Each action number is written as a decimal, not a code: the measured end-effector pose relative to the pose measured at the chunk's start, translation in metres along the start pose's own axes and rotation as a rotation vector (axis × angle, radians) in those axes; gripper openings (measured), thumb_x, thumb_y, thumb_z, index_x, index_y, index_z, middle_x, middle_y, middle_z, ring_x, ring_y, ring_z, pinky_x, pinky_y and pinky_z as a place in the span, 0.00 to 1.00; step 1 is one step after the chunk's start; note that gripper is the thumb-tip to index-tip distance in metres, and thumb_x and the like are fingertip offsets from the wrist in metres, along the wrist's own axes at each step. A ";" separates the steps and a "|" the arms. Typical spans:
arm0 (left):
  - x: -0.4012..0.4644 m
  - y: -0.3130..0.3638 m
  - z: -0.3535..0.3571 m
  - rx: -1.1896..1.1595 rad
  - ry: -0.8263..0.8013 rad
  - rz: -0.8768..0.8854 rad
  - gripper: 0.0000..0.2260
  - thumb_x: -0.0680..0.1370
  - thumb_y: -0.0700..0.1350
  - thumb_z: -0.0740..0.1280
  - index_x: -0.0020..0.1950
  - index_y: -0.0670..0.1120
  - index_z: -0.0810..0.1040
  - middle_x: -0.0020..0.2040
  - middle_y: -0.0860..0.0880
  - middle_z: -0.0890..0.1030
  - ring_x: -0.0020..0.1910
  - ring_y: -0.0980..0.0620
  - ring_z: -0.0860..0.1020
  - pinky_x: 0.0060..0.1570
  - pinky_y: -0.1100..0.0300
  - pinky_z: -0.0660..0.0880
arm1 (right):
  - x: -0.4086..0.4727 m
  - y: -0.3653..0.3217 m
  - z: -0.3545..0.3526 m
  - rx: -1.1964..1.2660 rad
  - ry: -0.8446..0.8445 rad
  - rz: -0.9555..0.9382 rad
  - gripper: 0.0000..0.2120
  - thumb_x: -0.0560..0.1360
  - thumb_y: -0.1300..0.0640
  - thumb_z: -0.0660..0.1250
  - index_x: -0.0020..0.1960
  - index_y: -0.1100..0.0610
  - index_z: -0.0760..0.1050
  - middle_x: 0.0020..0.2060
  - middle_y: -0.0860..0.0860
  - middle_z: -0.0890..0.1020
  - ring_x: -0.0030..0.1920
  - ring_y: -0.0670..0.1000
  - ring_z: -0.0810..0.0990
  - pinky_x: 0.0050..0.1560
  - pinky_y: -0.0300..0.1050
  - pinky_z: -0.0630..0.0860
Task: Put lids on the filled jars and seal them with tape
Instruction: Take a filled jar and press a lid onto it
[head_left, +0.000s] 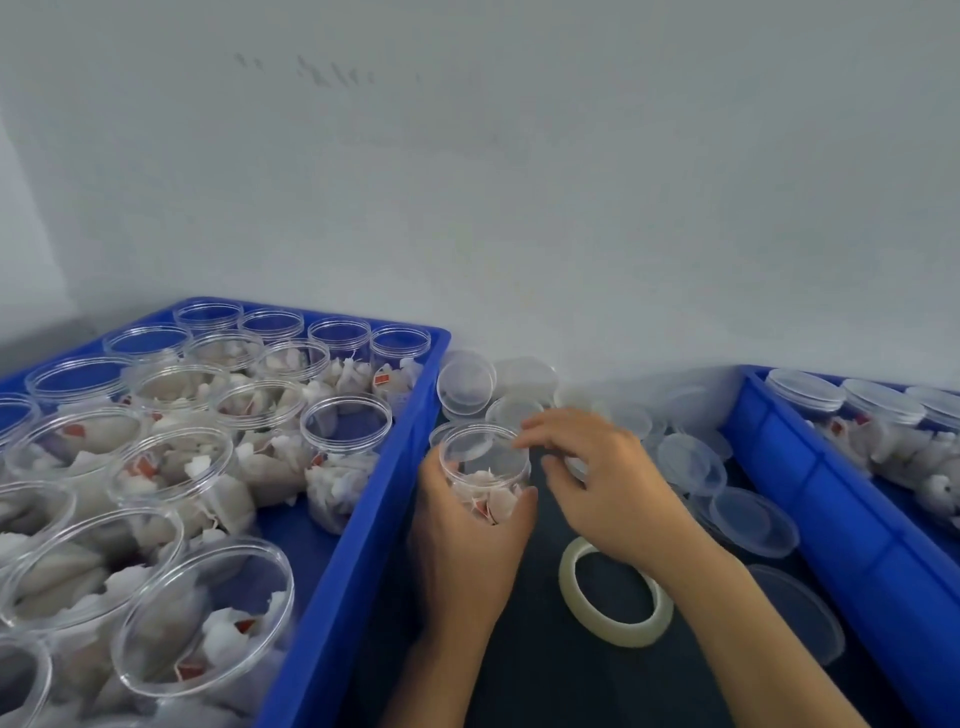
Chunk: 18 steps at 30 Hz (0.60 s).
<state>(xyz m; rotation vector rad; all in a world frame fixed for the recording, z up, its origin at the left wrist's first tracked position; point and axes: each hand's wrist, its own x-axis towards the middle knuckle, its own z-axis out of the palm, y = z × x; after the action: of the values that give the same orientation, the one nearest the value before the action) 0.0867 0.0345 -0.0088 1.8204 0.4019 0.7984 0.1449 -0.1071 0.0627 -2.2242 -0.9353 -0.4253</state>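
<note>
My left hand (465, 540) grips a clear jar (485, 470) part-filled with white sachets, held upright over the dark table between two blue trays; its mouth has no lid on it. My right hand (597, 478) hovers just right of the jar's rim, fingers curled over a clear lid (574, 462) from the pile; whether it grips the lid is unclear. A roll of clear tape (613, 597) lies flat on the table under my right wrist. Loose clear lids (691, 462) are scattered behind and to the right.
The left blue tray (363, 519) holds several open filled jars (171, 462). The right blue tray (810, 467) holds lidded jars (883, 410). A white wall rises close behind the table.
</note>
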 end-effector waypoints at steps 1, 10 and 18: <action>0.000 -0.001 0.000 0.023 0.040 0.011 0.40 0.67 0.62 0.82 0.74 0.57 0.68 0.60 0.57 0.81 0.56 0.54 0.82 0.49 0.56 0.79 | -0.001 0.007 0.005 0.048 0.054 0.053 0.23 0.78 0.71 0.66 0.60 0.46 0.84 0.61 0.35 0.81 0.62 0.40 0.78 0.61 0.31 0.73; 0.004 -0.005 -0.002 0.070 0.093 0.002 0.45 0.68 0.58 0.82 0.80 0.54 0.65 0.72 0.54 0.77 0.67 0.50 0.78 0.62 0.49 0.79 | 0.003 0.048 0.064 -0.215 -0.313 0.260 0.17 0.81 0.50 0.68 0.69 0.44 0.77 0.72 0.41 0.73 0.69 0.50 0.72 0.67 0.51 0.75; 0.005 -0.006 0.000 0.051 0.103 0.010 0.45 0.68 0.58 0.82 0.80 0.55 0.64 0.73 0.54 0.76 0.68 0.49 0.78 0.63 0.45 0.80 | 0.017 0.047 0.075 -0.258 -0.239 0.366 0.10 0.75 0.49 0.71 0.45 0.50 0.71 0.52 0.47 0.75 0.52 0.51 0.74 0.51 0.50 0.78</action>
<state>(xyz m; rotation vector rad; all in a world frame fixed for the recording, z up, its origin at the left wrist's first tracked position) 0.0907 0.0398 -0.0131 1.8351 0.4839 0.8989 0.1935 -0.0701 -0.0039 -2.6586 -0.5913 -0.1160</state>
